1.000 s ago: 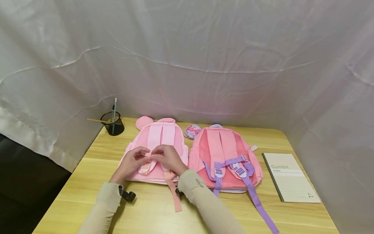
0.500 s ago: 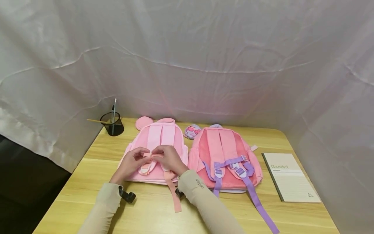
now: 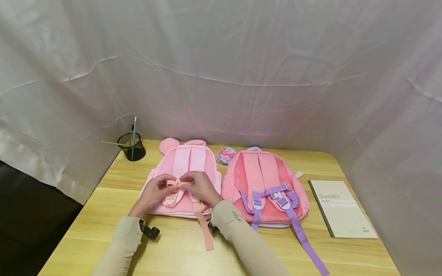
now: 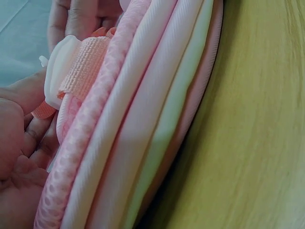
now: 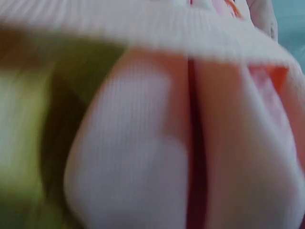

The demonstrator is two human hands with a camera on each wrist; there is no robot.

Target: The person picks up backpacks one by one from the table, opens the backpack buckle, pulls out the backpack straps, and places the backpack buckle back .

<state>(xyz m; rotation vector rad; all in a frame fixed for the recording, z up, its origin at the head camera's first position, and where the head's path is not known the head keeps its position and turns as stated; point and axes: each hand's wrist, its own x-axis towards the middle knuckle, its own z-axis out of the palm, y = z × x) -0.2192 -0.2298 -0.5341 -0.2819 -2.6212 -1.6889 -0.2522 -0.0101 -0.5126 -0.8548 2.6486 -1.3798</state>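
A light pink backpack [image 3: 165, 165] lies straps-up on the table. Over its lower middle, both hands pinch a short peach chest strap [image 3: 177, 183] from either side, the left hand [image 3: 155, 191] at one end and the right hand [image 3: 202, 186] at the other. Whether its small clip is fastened is hidden by the fingers. Below, a loose peach strap end [image 3: 204, 228] hangs onto the table. In the left wrist view, a white buckle [image 4: 59, 71] threaded with peach webbing [image 4: 86, 67] stands beside the left palm [image 4: 16, 143]. Blurred pale pink fabric [image 5: 133, 143] fills much of the right wrist view.
A darker pink backpack [image 3: 238, 184] with purple straps [image 3: 302, 234] lies close on the right. Beyond it is a notebook [image 3: 340, 207]. A black mesh pen cup [image 3: 134, 151] stands at the back left. Grey curtains [image 3: 221, 76] surround the wooden table [image 3: 172, 249].
Both hands stay almost in place. Slightly more of the peach chest strap shows spread between their fingers. The backpacks have not moved on the table.
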